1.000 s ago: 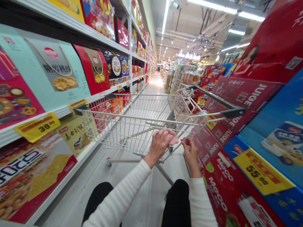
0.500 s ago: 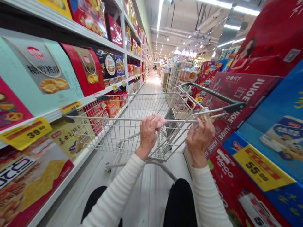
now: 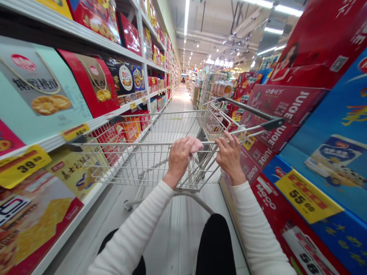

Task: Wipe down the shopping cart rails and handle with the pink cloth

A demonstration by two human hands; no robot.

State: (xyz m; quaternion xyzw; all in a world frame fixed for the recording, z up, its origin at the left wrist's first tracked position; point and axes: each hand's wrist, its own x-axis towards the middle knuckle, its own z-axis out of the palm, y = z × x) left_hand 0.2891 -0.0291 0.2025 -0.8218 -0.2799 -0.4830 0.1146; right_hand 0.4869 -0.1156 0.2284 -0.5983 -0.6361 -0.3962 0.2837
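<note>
A metal shopping cart (image 3: 137, 144) stands sideways in front of me, its dark handle (image 3: 249, 109) to the right. My left hand (image 3: 179, 158) is closed around a crumpled pink cloth (image 3: 196, 145), pressed against the cart's near top rail. The cloth lies partly hidden under my fingers and wraps over the rail. Just to the right, my right hand (image 3: 229, 154) has its fingers curled over the same rail near the handle end. The wire basket shows no goods inside. My knees are bent below the cart.
Shelves of gift boxes (image 3: 88, 82) line the left side, with yellow price tags (image 3: 24, 164). On the right, stacked red cartons (image 3: 283, 103) and blue cartons (image 3: 338, 145) stand close to my right arm. A pale floor aisle (image 3: 183, 95) runs ahead between them.
My right hand has moved left and down from near the handle bracket onto the near rail. My left hand keeps hold of the cloth. The view has shifted slightly right.
</note>
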